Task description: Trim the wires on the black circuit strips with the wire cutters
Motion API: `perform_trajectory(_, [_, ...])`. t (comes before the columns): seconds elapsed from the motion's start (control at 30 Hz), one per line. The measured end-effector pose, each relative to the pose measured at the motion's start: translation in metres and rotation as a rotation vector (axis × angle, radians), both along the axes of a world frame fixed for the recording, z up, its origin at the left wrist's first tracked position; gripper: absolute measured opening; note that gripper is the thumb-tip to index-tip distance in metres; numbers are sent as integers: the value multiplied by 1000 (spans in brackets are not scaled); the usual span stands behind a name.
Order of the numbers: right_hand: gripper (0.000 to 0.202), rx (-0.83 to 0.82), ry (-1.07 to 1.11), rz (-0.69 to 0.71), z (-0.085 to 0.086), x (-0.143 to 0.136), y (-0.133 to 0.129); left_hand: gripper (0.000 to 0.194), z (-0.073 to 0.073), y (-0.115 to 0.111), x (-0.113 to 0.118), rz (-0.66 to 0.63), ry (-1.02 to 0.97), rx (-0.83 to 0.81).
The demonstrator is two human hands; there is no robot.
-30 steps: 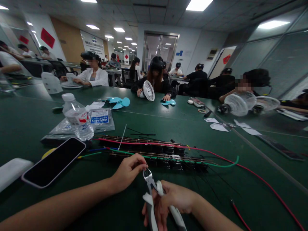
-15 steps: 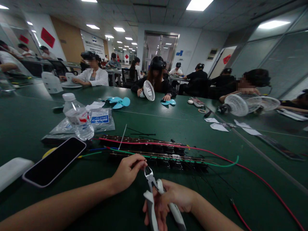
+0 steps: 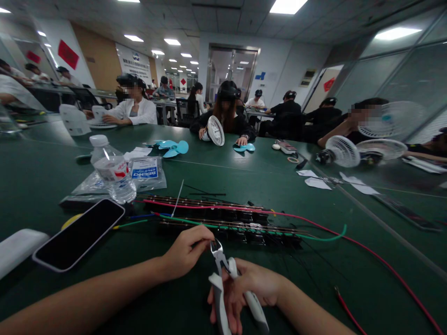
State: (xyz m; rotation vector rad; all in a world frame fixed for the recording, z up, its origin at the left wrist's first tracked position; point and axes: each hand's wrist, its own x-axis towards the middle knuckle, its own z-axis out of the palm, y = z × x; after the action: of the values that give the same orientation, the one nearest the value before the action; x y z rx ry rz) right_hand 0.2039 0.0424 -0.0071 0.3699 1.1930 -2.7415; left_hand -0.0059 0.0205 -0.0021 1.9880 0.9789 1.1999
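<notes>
My right hand (image 3: 253, 284) is wrapped about the white and grey handles of a pair of cutting pliers (image 3: 218, 255), its jaws spread and pointing away from me. My left hand (image 3: 184, 251) is closed in a pinch right at the jaws; whatever its fingertips hold is too small to make out. Just beyond both hands lie two black terminal strips, the nearer strip (image 3: 244, 235) and the farther strip (image 3: 206, 204). A green wire (image 3: 321, 240) and a red wire (image 3: 307, 218) run along them. A pale cable tie (image 3: 179, 197) sticks up from the strips.
At my left are a phone (image 3: 80, 235), a white object (image 3: 21, 251), a water bottle (image 3: 113, 172) and a plastic bag (image 3: 150, 179). A short red cable (image 3: 345, 304) lies at right. Across the green table, co-workers handle fan parts, among them a white fan cage (image 3: 215, 131) and blue blades (image 3: 171, 149).
My left fingertips have shifted slightly right, against the plier jaws. The pliers have barely moved. At far right, a co-worker has raised a fan cage.
</notes>
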Motion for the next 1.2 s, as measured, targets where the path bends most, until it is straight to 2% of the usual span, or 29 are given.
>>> perform_trajectory(0.7, [24, 75, -28, -101, 3, 2, -3, 19, 2, 0, 0, -31, 29, -6])
perform_trajectory(1.07, [36, -19, 25, -84, 2, 3, -3, 20, 2, 0, 0, -31, 28, -1])
perform_trajectory(1.2, [39, 23, -4, -150, 3, 0, -8, 18, 2, -1, 0, -17, 26, -29])
